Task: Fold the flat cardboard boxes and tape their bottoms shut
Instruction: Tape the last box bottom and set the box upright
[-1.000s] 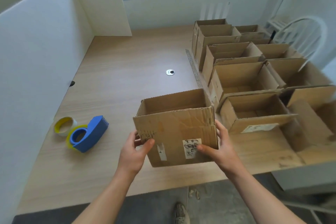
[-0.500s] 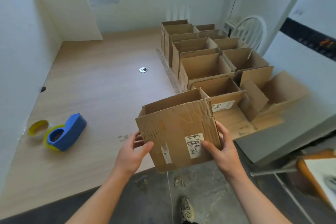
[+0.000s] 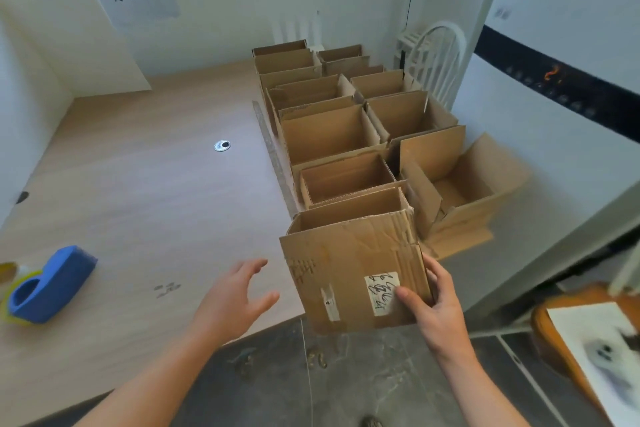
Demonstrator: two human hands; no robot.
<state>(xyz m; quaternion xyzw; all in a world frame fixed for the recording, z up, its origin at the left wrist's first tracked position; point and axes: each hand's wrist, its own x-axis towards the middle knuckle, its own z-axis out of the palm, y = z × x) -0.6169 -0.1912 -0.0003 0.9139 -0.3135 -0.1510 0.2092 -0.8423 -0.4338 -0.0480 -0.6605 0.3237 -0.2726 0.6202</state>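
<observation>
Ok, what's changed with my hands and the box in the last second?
The left hand let go of the box and hangs open beside it. The right hand keeps its grip on the box's right edge and has carried it rightward, to the near end of the row of boxes. The tape dispenser lies where it was on the table.

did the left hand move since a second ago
Yes. The left hand has come off the box and opened, hanging over the table's near edge.
</observation>
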